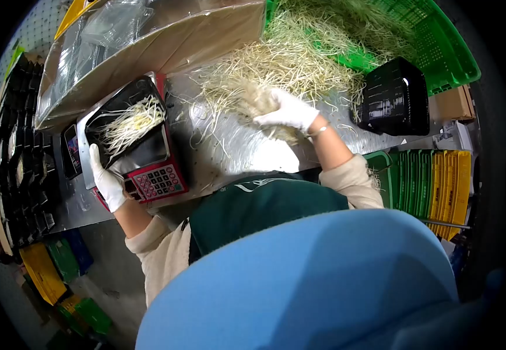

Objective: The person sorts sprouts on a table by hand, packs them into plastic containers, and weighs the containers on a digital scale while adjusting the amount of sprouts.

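My left hand (108,184), in a white glove, holds the near left corner of a black plastic tray (133,150), one finger straight along its side. Bean sprouts (136,123) lie in a bunch inside that tray. Under it is a red scale (177,182) with a keypad facing me. Over the metal table (247,157), my white-gloved right hand (291,111) curls around some bean sprouts (257,100) at the near edge of a large loose pile (288,64). That bunch is blurred, and my fingertips are partly hidden in it.
A green crate (451,46) of sprouts tips toward the table at the back right. Beside it stand black trays (396,96). A cardboard box (206,44) holds clear plastic lids (116,26). Stacked black trays (22,151) line the left; green and yellow crates (451,186) sit at right.
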The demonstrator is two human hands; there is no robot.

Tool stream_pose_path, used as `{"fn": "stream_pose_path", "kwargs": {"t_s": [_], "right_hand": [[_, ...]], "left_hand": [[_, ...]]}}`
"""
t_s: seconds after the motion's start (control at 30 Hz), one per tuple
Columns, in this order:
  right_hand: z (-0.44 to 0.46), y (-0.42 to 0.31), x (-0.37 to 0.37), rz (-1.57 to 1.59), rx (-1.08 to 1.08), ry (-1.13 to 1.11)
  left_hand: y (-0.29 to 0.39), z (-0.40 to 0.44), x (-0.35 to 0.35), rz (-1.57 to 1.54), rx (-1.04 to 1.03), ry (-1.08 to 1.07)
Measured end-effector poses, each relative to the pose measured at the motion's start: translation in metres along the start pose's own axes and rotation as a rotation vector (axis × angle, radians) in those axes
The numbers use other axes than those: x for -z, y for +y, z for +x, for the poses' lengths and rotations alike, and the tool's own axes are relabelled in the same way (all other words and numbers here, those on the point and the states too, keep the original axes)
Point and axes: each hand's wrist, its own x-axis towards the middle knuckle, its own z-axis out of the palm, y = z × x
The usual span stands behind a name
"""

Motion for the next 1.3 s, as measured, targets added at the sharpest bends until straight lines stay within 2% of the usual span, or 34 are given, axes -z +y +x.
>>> {"fn": "stream_pose_path", "kwargs": {"t_s": [0.07, 0.1, 0.13, 0.17, 0.2, 0.23, 0.27, 0.33, 0.37, 0.4, 0.47, 0.5, 0.53, 0.57, 0.67, 0.7, 0.73, 0.8, 0.83, 0.87, 0.93, 0.97, 1.0, 1.07, 1.1, 1.13, 1.2, 1.23, 1.27, 1.3], "right_hand": [[0.018, 0.034, -0.016, -0.202, 0.106, 0.108], [0.018, 0.04, -0.012, -0.118, 0.042, 0.126], [0.015, 0.045, -0.005, -0.035, -0.025, 0.143], [0.013, 0.042, 0.003, 0.097, -0.16, 0.156], [0.011, 0.049, 0.006, 0.172, -0.147, 0.169], [0.015, 0.057, 0.001, 0.112, -0.109, 0.169], [0.019, 0.062, -0.006, 0.055, -0.068, 0.169], [0.011, 0.03, -0.045, -0.321, -0.009, 0.242], [0.02, 0.048, -0.065, -0.638, 0.191, 0.348], [0.012, 0.018, -0.068, -0.842, 0.085, 0.253], [0.032, 0.047, -0.057, -0.527, 0.036, 0.371], [0.031, 0.048, -0.041, -0.135, -0.007, 0.293], [0.03, 0.044, -0.025, 0.252, -0.073, 0.249], [0.024, 0.04, -0.01, 0.275, -0.087, 0.25], [0.018, 0.056, 0.02, 0.325, -0.101, 0.14], [0.019, 0.053, 0.013, 0.335, -0.158, 0.118], [0.019, 0.049, 0.006, 0.344, -0.214, 0.095], [0.033, 0.07, -0.025, -0.071, 0.085, 0.351], [0.026, 0.051, -0.037, -0.273, 0.037, 0.269], [0.017, 0.032, -0.052, -0.376, 0.037, 0.167], [0.005, 0.028, -0.083, -0.934, 0.308, 0.453], [0.01, 0.035, -0.086, -0.919, 0.431, 0.59], [0.015, 0.035, -0.081, -0.92, 0.433, 0.585], [0.027, 0.034, -0.06, -0.888, 0.009, 0.426], [0.026, 0.046, -0.048, -0.77, 0.099, 0.488], [0.034, 0.054, -0.033, -0.606, 0.009, 0.46], [0.018, 0.053, -0.014, -0.594, 0.114, 0.562], [0.016, 0.048, -0.013, -0.903, 0.027, 0.666], [0.015, 0.042, -0.016, -0.9, 0.023, 0.664], [0.014, 0.028, -0.026, -0.921, 0.248, 0.719]], "left_hand": [[-0.004, 0.006, 0.01, 0.29, -0.629, 0.152], [0.002, -0.031, -0.023, 0.406, -0.853, 0.379], [-0.003, -0.041, -0.023, 0.491, -1.17, 0.336], [-0.008, -0.052, -0.024, 0.46, -1.188, 0.002], [-0.015, -0.067, -0.028, 0.419, -1.183, -0.328], [-0.019, -0.1, -0.051, 0.762, -0.823, -0.351], [-0.064, -0.095, -0.053, 0.614, -0.723, -0.521], [-0.085, -0.097, -0.099, 1.085, -0.291, -0.829], [-0.116, -0.088, -0.098, 1.025, -0.361, -0.895], [-0.14, -0.074, -0.095, 1.195, -0.457, -0.995], [-0.151, -0.066, -0.084, 1.291, -0.492, -1.16], [-0.141, -0.066, -0.083, 1.29, -0.491, -1.159], [-0.122, -0.07, -0.082, 1.311, -0.389, -1.216], [-0.11, -0.074, -0.076, 1.33, -0.285, -1.272], [-0.101, -0.083, -0.043, 1.263, -0.217, -1.168], [-0.111, -0.08, -0.029, 1.26, -0.305, -1.169], [-0.114, -0.081, -0.029, 1.26, -0.303, -1.17], [-0.12, -0.083, -0.036, 1.404, -0.474, -0.992], [-0.118, -0.083, -0.051, 1.4, -0.566, -0.932], [-0.122, -0.078, -0.061, 1.402, -0.566, -0.929], [-0.131, -0.067, -0.081, 1.345, -0.951, -0.854], [-0.136, -0.065, -0.091, 1.343, -0.947, -0.849], [-0.139, -0.063, -0.102, 1.454, -1.0, -0.886], [-0.142, -0.062, -0.103, 1.567, -1.056, -0.927], [-0.146, -0.06, -0.098, 1.6, -0.997, -0.987], [-0.146, -0.059, -0.096, 1.631, -0.936, -1.044], [-0.145, -0.065, -0.078, 1.69, -0.917, -1.042], [-0.15, -0.068, -0.066, 1.604, -0.927, -0.98], [-0.155, -0.07, -0.057, 1.517, -0.934, -0.923], [-0.148, -0.076, -0.057, 1.505, -0.988, -0.882]]}}
